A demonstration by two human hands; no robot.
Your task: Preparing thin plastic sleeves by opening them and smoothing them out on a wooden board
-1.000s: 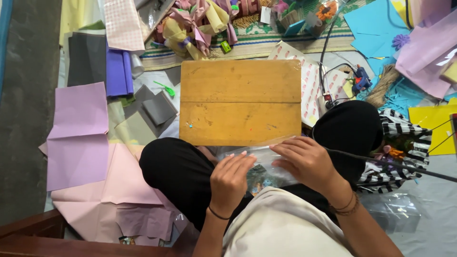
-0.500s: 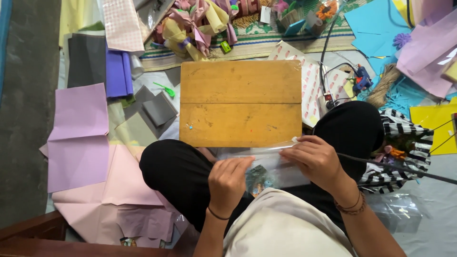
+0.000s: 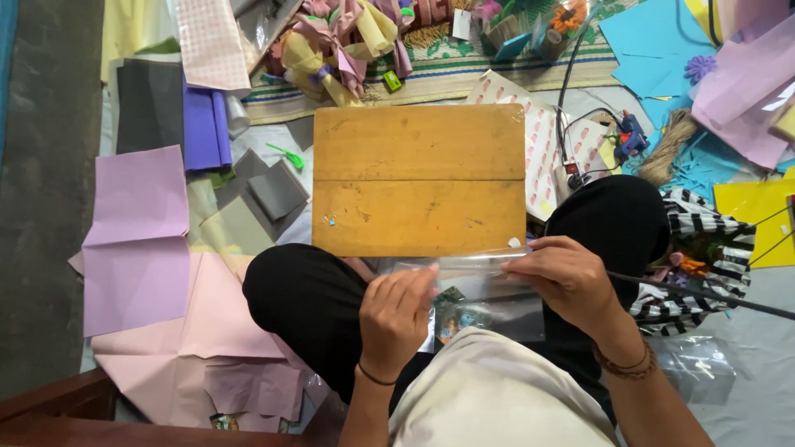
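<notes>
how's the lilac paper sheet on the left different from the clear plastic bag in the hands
The lilac paper sheet is opaque and creased; the clear plastic bag is see-through, with small colourful bits inside. The sheet lies flat on the floor, untouched; the bag is held up between the left hand and right hand. Both are thin and flexible.

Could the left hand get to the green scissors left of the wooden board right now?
Probably yes: the green scissors lie uncovered on grey paper, nothing between. But the left hand first must let go of the clear plastic bag.
</notes>
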